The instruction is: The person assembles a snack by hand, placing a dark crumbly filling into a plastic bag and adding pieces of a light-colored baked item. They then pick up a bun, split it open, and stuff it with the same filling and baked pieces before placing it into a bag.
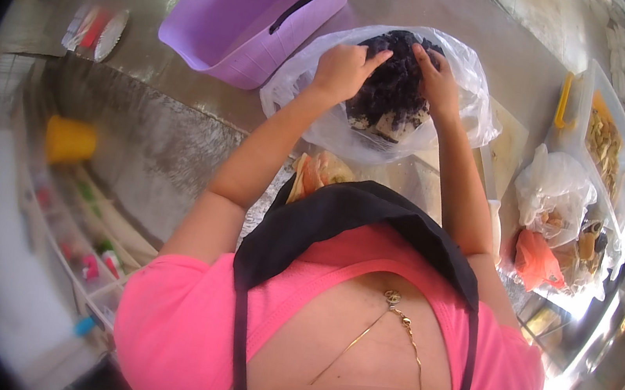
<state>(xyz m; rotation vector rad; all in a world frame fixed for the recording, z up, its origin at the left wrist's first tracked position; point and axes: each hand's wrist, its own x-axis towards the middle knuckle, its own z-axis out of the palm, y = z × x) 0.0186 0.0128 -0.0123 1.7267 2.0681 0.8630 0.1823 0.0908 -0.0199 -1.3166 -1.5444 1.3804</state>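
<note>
A clear plastic bag point(299, 87) lies spread wide on the grey work surface ahead of me. Inside it is a heap of black, frilly, fungus-like pieces point(379, 93), with paler bits at the near edge. My left hand point(342, 71) is at the heap's left side, thumb stretched over the pieces and fingers curled down into them, partly hidden. From the right, my right hand point(439, 84) grips the heap's upper right part, its thumb pointing away from me. The two thumbs are a short gap apart.
A purple basket point(225, 49) with a black handle stands at the far left. On the right are a clear bin point(624, 169) of pale brown pieces, a knotted plastic bag point(558, 192) and a red bag point(538, 260). A yellow container point(71, 141) sits lower left.
</note>
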